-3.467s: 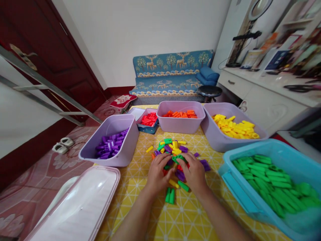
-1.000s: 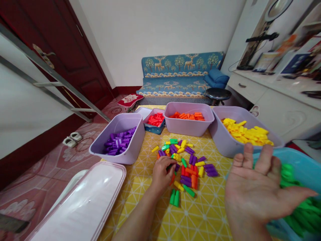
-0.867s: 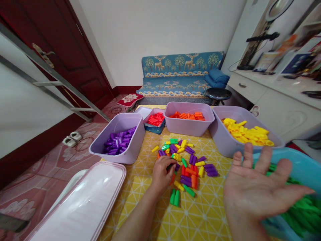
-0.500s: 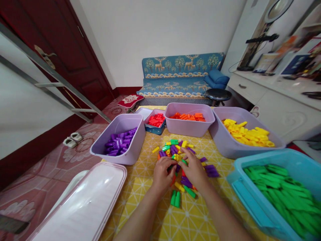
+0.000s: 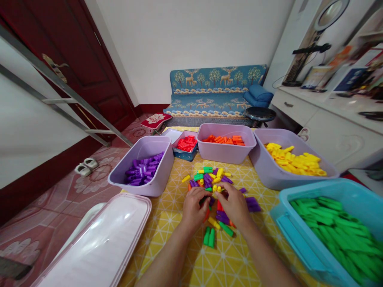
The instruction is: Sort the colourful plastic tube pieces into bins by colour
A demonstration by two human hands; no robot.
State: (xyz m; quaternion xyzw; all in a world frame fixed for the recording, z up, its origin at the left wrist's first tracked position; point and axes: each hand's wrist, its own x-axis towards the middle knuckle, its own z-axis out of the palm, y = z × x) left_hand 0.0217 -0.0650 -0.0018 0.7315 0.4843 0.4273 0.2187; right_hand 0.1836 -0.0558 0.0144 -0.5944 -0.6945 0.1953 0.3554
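A mixed heap of small tube-shaped plastic caps in purple, green, yellow, orange and red lies on the yellow patterned tablecloth (image 5: pixel 167 239). My left hand (image 5: pixel 195 204) rests at the left of the heap, its fingers curled in. What they hold, if anything, is hidden. Opposite it, my right hand (image 5: pixel 235 204) has thumb and fingertips closed around yellow caps (image 5: pixel 216 188). Two green caps (image 5: pixel 209 237) lie side by side nearer to me. Some purple caps (image 5: pixel 253 204) sit to the right of my right hand.
Lilac tubs hold purple caps (image 5: pixel 145 169), orange caps (image 5: pixel 226 140) and yellow caps (image 5: pixel 295 159). A small box has red caps (image 5: pixel 187 143). At the right stands a turquoise tub (image 5: pixel 295 235) with green caps. A pale lid (image 5: pixel 101 239) lies at the left.
My right hand has drawn its fingers back toward me and closed them at the yellow caps, which shifted slightly right. My left hand stays nearly in place.
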